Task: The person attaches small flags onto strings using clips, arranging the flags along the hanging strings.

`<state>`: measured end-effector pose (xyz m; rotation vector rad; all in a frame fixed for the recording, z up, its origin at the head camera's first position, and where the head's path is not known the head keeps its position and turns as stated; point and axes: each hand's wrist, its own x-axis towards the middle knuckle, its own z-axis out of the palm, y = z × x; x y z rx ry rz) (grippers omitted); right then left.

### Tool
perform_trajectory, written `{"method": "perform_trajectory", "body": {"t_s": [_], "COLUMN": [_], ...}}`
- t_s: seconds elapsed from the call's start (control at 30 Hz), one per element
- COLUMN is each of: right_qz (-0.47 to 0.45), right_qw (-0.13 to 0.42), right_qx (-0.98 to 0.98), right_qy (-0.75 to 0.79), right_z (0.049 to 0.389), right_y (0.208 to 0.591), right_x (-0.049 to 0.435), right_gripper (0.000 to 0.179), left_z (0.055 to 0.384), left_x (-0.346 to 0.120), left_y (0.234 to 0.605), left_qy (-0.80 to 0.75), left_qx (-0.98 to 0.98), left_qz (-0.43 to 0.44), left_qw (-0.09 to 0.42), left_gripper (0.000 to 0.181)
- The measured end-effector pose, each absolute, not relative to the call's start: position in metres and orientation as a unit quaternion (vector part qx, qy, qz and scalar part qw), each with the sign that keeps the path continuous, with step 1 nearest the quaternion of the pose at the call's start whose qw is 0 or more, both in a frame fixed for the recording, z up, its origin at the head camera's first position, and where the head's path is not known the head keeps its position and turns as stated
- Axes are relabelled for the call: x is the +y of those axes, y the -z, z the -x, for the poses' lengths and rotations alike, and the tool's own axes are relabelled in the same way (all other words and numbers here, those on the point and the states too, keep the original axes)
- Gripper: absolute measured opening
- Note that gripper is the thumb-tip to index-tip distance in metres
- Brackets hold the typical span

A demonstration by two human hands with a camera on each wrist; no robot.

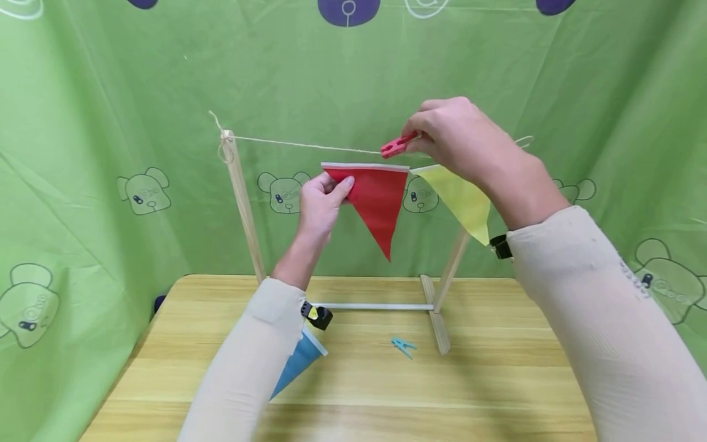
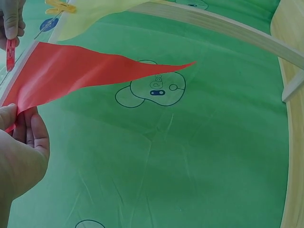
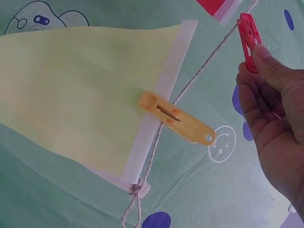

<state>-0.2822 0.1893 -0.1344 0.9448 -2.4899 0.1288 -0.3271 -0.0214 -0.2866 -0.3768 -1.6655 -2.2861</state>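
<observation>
My left hand [image 1: 322, 205] pinches a red triangular pennant [image 1: 382, 195] near the left end of its white top band, thumb in front. The pennant hangs point down, its band just below a string [image 1: 309, 145] in the head view. Between thumb and fingers, my right hand [image 1: 461, 132] pinches a red clothespin [image 1: 395, 147], its tip right at the string above the pennant's right part. Beside it a yellow pennant [image 1: 461, 196] hangs from the string by an orange clothespin [image 3: 176, 118], which my right hand hides in the head view.
Wooden posts [image 1: 243, 205] hold up the string, joined low down by a white bar [image 1: 375, 306]. On the wooden table [image 1: 486, 380] lie a blue clothespin [image 1: 403, 346] and a blue pennant [image 1: 301, 362], partly under my left sleeve. A green patterned curtain [image 1: 353, 80] surrounds the table.
</observation>
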Motion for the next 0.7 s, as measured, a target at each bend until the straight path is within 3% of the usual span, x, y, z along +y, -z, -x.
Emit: {"method": "perform_trajectory", "body": {"t_s": [0.7], "right_qz": [-0.339], "right_qw": [0.207], "right_qx": [-0.917], "right_qy": [-0.01], "right_z": [0.2884], "right_y": [0.1244], "right_x": [0.1838], "right_gripper": [0.012], "left_z": [0.3292], "left_x": [-0.0161], "left_y": [0.2797], "left_qy": [0.795], "left_qx": [-0.572], "left_qz": [0.131], "left_qw": [0.155], "left_gripper": [0.024]}}
